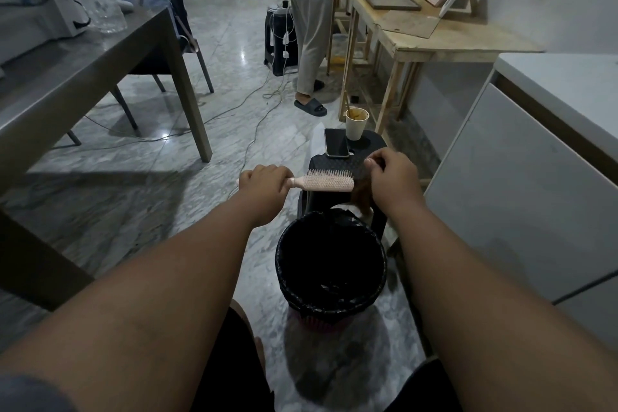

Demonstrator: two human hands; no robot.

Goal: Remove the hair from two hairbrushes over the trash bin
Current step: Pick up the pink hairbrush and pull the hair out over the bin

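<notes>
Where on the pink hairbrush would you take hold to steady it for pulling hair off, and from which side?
The handle, from the left: the pink hairbrush lies level with bristles up, and the left hand already wraps it there.

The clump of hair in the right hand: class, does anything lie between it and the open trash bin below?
Nothing visible does. The hair clump hangs from the right hand just beyond the far rim of the trash bin, whose lined mouth is open, with only air between them.
</notes>
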